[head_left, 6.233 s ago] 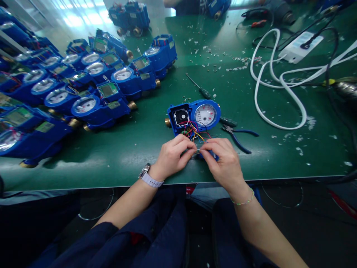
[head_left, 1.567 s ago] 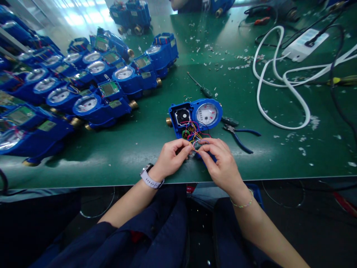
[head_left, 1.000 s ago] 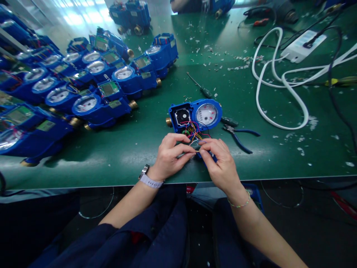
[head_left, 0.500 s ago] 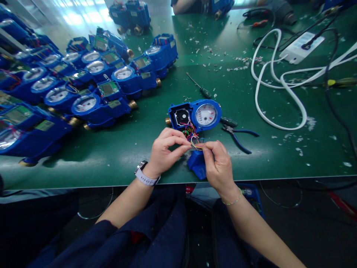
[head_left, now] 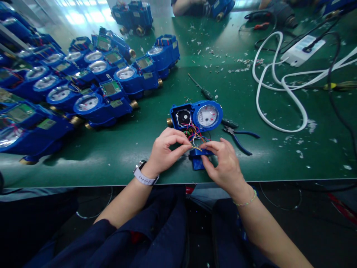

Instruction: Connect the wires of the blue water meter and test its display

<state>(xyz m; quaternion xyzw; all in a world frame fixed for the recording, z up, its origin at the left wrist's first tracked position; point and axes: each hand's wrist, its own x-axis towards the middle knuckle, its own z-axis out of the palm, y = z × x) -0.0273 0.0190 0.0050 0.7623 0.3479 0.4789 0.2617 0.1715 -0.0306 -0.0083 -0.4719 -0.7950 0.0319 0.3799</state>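
Trouble, as I judge it, lies in the wires [head_left: 195, 137]. They run from the open meter [head_left: 208, 116], mid-table near the front edge, to a blue cover [head_left: 198, 163] just before it. The left hand [head_left: 167, 150] pinches their ends between thumb and forefinger. The right hand [head_left: 224, 163] pinches them from the other side, its fingers over the cover. A tug could tear a thin wire from its joint, or strands could cross. The cover, close to the table [head_left: 111, 156] edge, might slide off. Half a second ago the cover stood tilted and lower; now it lies flatter, nearer the meter.
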